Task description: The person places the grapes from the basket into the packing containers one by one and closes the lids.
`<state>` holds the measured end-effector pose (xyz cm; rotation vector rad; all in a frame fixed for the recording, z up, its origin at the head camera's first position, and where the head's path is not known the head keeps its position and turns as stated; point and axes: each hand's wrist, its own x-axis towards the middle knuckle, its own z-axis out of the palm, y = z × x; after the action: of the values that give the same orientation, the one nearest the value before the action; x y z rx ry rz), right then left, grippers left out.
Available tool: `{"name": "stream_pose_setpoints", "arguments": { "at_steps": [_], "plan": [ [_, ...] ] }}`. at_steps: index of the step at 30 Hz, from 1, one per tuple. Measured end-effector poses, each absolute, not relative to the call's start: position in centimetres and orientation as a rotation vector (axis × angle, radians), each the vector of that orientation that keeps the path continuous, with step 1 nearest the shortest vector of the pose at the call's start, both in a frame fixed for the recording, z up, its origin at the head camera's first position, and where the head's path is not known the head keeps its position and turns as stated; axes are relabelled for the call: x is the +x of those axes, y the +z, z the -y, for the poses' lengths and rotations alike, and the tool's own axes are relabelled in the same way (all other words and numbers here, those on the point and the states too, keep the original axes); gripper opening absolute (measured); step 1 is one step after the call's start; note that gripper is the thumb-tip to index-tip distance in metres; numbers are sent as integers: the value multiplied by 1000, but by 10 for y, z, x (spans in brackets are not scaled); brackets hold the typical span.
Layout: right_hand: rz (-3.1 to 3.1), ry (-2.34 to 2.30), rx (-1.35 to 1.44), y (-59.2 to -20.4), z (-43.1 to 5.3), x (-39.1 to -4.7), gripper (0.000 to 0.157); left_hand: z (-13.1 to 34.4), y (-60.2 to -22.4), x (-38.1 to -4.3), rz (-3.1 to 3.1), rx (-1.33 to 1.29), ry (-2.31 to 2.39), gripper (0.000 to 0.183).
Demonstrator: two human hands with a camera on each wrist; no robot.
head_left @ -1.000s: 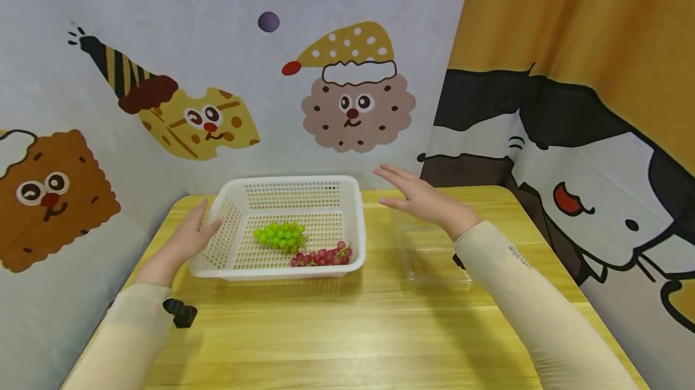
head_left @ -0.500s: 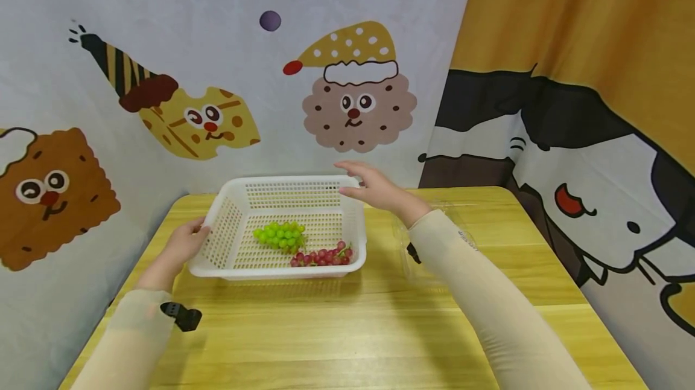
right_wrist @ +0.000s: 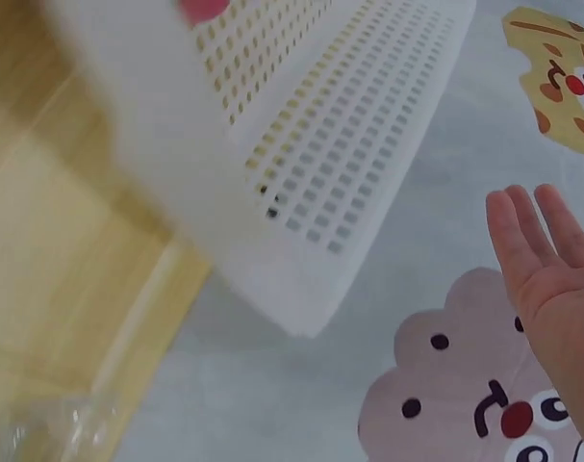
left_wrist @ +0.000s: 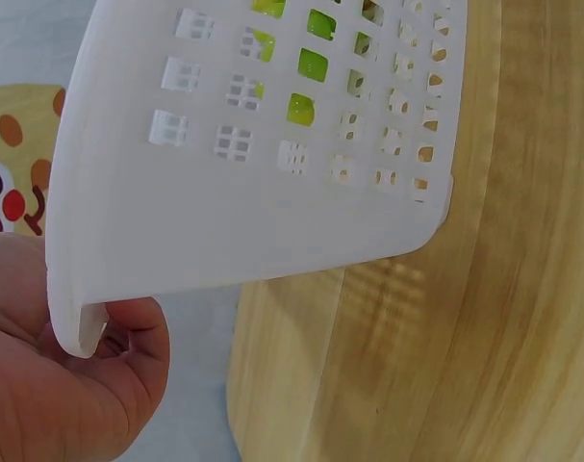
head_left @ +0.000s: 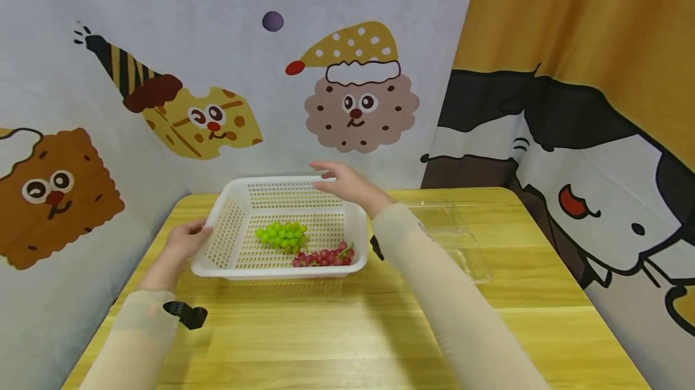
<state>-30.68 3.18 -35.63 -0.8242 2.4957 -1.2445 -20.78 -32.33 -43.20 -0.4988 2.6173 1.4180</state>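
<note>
A white perforated plastic basket (head_left: 271, 273) stands on the wooden table with a bunch of green grapes (head_left: 282, 235) and a bunch of red grapes (head_left: 324, 256) in it. At its left end, my left hand (head_left: 181, 246) holds the rim; the left wrist view shows the fingers (left_wrist: 142, 351) curled under the lip. My right hand (head_left: 350, 185) hovers over the back right of the basket, fingers extended. In the right wrist view this right hand (right_wrist: 556, 289) is apart from the basket and holds nothing.
A clear plastic container (head_left: 475, 257) with a lid part lies right of the basket, partly behind my right sleeve (head_left: 423, 263). Behind the wooden table (head_left: 304, 329) hangs a cartoon-printed curtain (head_left: 206, 28), close to the basket's far side.
My right hand has swept left, from above the clear container to over the basket's back rim. My left hand has lowered slightly and taken hold of the rim. The basket stays in place.
</note>
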Motion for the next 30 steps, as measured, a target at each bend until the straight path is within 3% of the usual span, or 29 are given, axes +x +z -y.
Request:
{"name": "stream_pose_setpoints", "arguments": {
  "at_steps": [17,30],
  "plan": [
    [-2275,-1260,-503,-379,13,-308,43,322,-433,-209,-2617,-498,1407,56],
    [-2373,-1073,-535,-393,39,-303,42,323,-431,-210,-2599,-531,1412,56]
  ]
}}
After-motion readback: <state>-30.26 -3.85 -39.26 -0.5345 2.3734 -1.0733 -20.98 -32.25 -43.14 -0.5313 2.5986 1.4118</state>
